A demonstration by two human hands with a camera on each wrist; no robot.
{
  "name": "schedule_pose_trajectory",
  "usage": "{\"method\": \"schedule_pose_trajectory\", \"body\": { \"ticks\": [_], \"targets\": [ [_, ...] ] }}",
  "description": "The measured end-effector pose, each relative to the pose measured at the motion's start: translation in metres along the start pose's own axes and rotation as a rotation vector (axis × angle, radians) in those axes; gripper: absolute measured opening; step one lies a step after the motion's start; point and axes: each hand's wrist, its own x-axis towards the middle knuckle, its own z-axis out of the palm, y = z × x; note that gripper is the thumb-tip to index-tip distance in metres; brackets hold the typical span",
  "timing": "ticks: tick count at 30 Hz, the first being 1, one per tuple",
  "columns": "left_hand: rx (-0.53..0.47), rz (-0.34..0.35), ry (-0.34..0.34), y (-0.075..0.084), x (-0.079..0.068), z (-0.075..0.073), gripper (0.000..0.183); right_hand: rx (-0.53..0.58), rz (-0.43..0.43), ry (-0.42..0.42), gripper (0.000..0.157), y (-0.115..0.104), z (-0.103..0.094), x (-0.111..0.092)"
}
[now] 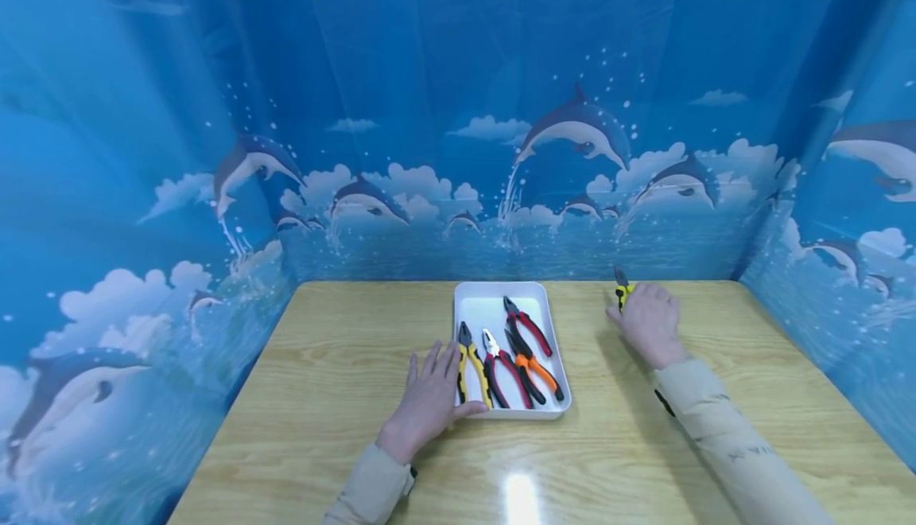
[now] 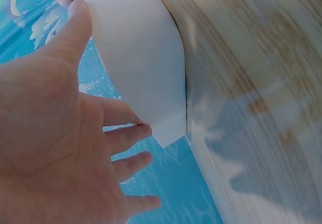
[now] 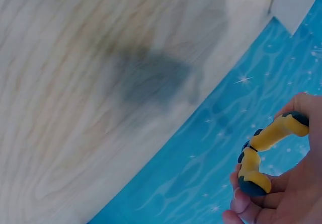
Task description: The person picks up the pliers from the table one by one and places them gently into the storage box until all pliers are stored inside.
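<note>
My left hand (image 1: 428, 396) rests at the left front corner of a white tray (image 1: 501, 289), fingers straight along its side and thumb over the front rim. In the left wrist view, the fingertips touch the tray's outer wall (image 2: 138, 48). Inside lie yellow-black pliers (image 1: 475, 370), red-black pliers with a shiny head (image 1: 506, 370), another red-black pair (image 1: 533, 332) and orange-black pliers (image 1: 537, 370). Off to the right, my right hand (image 1: 651, 322) holds yellow-black pliers (image 1: 621, 286) above the table. Their handles (image 3: 274, 136) stand spread within the hand in the right wrist view.
The wooden table (image 1: 343, 350) extends on both sides of the tray. A blue dolphin-print curtain (image 1: 429, 111) stands behind the table's back edge and along both sides. A light reflection shows on the wood at the front.
</note>
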Motion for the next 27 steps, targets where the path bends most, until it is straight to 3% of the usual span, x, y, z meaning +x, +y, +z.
{"method": "schedule_pose_trajectory", "body": {
  "ticks": [7,18,27],
  "targets": [
    [0.003,0.007,0.002,-0.001,0.000,0.001,0.100,0.019,-0.009,0.065,0.062,-0.012,-0.005,-0.003],
    [-0.004,0.009,0.005,-0.001,-0.001,0.002,0.100,0.038,-0.036,0.128,0.060,-0.021,-0.007,-0.008],
    [-0.008,0.010,0.001,0.000,-0.001,0.000,0.101,0.060,-0.060,0.125,0.061,-0.028,-0.008,-0.011]
  ]
}}
